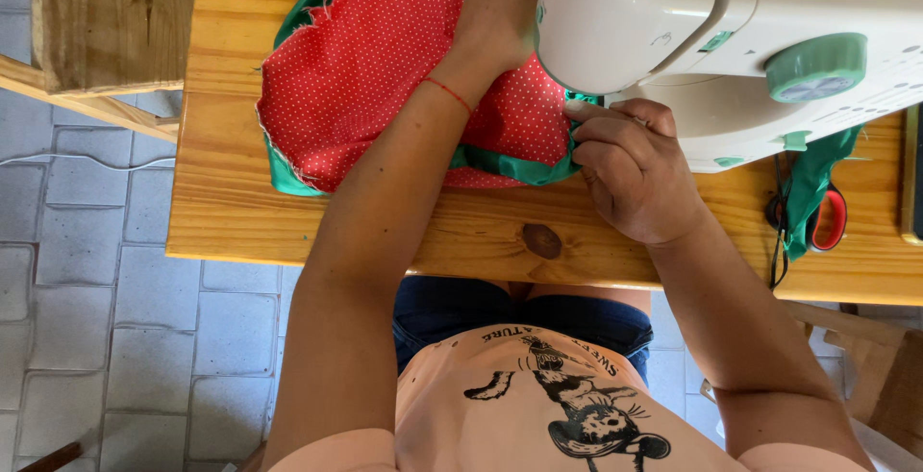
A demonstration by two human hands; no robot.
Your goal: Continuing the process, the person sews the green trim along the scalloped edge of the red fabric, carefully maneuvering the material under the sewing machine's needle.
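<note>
From my remote seat I watched the left hand [500, 11] lie flat on the red dotted fabric [365, 68] near the top centre of the frame, palm down, its fingertips hidden behind the head of the white sewing machine [673, 20] — so I could not tell whether those fingers were curled or spread. A thin red string circled that wrist. The right hand [630, 169] sat at centre right, just below the machine's head, its fingers bent and pinching the folded green edge [519, 166] of the cloth where it ran in under the machine.

The fabric itself was spread across the upper left of the wooden table [231, 193], red with small white dots on top and a green layer showing around its rim (frayed threads along the left side). It reached from the table's left part up to the machine.

At the right edge of the frame a strip of green cloth [808, 184] hung over the table beside red-handled scissors [829, 222]. A mint-coloured dial [815, 66] stood on the machine's body. Grey floor tiles [87, 289] filled the lower left.
</note>
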